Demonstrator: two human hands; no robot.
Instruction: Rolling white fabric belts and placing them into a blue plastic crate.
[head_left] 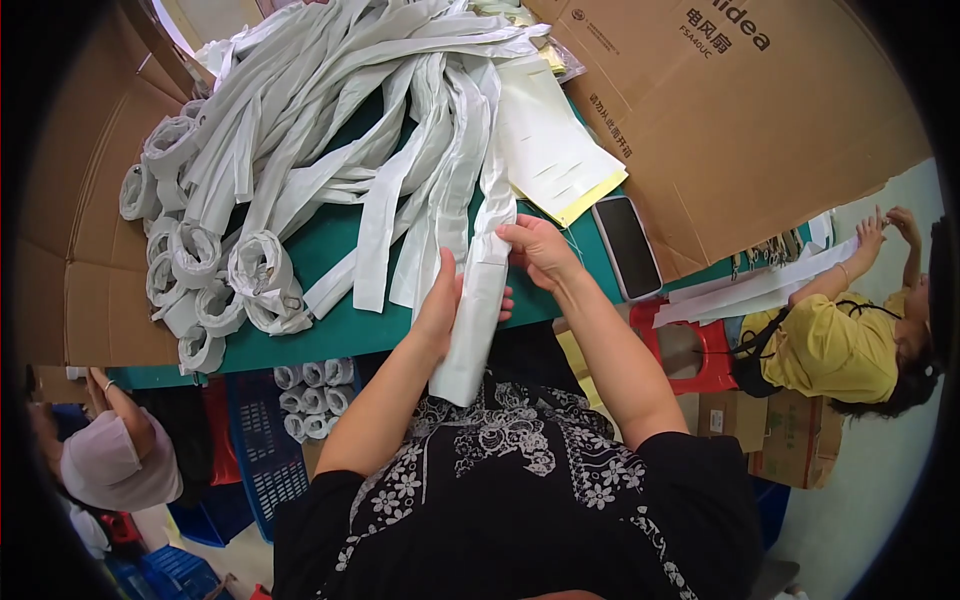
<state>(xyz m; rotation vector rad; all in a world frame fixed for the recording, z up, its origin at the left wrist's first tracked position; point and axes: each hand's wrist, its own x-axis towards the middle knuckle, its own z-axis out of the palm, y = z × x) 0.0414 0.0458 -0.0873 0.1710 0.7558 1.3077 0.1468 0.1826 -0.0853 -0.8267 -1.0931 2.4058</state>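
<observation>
A long white fabric strip [468, 335] runs off the table toward me, its near end hanging over the front edge. My left hand [436, 308] holds it from beneath, fingers passing behind and their tips showing on the right side, thumb up along the left. Higher on the same strip, my right hand [541, 250] pinches its right edge between thumb and fingers. Beyond my hands a heap of similar loose white strips [330, 100] spreads over the green tabletop [345, 343]. Left of it sit several rolled-up white strips [262, 270], some stacked.
Paper sheets [555, 150] and a phone [628, 247] lie to the right. Cardboard panels [740, 130] flank the table. Below left stands a blue crate [272, 450] near more rolls [315, 400]. A co-worker in yellow [845, 345] handles white strips at right; another person [120, 455] is at left.
</observation>
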